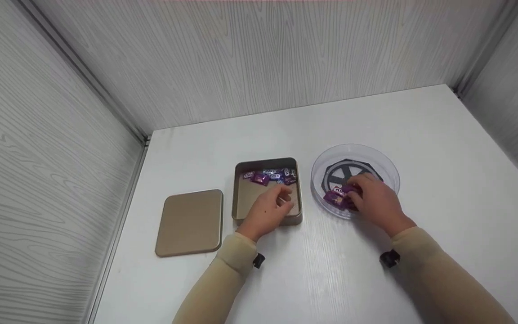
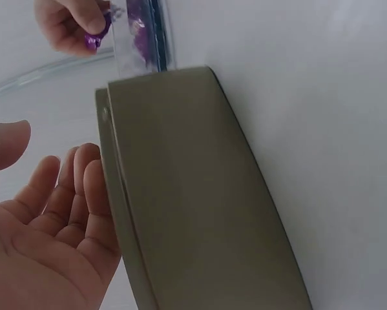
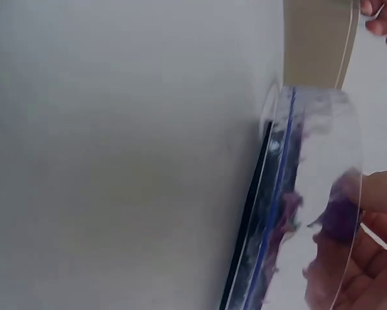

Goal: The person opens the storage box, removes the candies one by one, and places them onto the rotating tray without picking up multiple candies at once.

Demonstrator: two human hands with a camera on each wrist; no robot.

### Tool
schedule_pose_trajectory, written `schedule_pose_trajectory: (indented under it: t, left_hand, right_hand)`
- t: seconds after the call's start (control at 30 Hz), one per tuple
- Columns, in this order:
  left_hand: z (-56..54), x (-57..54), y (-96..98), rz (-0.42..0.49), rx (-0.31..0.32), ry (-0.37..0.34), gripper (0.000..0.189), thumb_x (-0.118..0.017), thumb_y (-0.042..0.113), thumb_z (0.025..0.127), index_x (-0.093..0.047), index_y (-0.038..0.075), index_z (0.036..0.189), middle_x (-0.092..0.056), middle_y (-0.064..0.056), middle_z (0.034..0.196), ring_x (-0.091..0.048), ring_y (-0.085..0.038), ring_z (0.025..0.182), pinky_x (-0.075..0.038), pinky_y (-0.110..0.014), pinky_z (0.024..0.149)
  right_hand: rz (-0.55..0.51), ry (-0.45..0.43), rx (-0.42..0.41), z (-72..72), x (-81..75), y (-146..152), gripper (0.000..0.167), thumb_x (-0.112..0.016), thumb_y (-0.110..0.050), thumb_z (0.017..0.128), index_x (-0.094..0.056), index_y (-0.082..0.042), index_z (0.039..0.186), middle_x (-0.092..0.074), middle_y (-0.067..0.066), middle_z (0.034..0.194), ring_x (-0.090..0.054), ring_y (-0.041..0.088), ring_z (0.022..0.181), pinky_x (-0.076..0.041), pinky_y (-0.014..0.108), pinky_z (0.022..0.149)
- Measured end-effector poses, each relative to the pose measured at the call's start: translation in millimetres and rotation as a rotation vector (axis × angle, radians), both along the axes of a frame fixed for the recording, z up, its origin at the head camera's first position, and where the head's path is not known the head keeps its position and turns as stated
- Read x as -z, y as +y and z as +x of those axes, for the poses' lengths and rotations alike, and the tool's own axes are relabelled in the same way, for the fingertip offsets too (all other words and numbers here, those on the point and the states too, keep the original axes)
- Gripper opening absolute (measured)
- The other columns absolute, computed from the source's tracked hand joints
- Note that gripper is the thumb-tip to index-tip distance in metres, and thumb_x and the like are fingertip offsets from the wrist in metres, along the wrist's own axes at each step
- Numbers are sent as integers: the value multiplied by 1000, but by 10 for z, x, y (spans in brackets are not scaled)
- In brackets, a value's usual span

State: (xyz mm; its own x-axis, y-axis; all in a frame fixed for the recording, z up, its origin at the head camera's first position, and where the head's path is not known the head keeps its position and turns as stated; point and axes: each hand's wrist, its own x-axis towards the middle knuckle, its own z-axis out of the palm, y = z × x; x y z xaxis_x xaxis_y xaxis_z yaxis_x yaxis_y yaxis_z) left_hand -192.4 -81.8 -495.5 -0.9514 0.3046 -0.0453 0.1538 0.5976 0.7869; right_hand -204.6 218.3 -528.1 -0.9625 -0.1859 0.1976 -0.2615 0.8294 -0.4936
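My left hand hovers over the near right part of a gold-brown rectangular tin, its fingers loosely bent and holding nothing. Several purple and blue wrapped candies lie along the far side inside the tin. In the left wrist view, the tin's side wall stands beside the fingers. My right hand reaches into a clear round plastic dish and pinches a purple wrapped candy between thumb and fingers. More purple candies lie at the dish's near left side, partly hidden by that hand.
The tin's flat lid lies on the white table to the left of the tin. A dark wheel-like pattern shows through the dish's bottom. Pale wood-grain panels enclose the table at the back and sides.
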Motion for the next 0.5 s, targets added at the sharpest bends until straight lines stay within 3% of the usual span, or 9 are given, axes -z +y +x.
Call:
schedule_pose_trajectory:
  t: [0.23, 0.5]
  left_hand:
    - [-91, 29, -94, -102, -57, 14, 33, -62, 25, 99, -60, 14, 130, -64, 2, 113, -62, -13, 99, -52, -36, 87]
    - [-196, 67, -200, -175, -108, -37, 41, -60, 26, 100, -55, 14, 139, -58, -6, 132, -60, -23, 116, -49, -43, 97]
  right_hand:
    - [100, -79, 15, -39, 2, 55, 28, -63, -17, 97, -69, -5, 121, -65, 16, 115, -58, 38, 112, -48, 56, 91]
    - [96, -18, 9, -48, 44, 52, 30, -60, -15, 94, -69, -5, 121, -64, 16, 117, -52, 39, 110, -44, 56, 94]
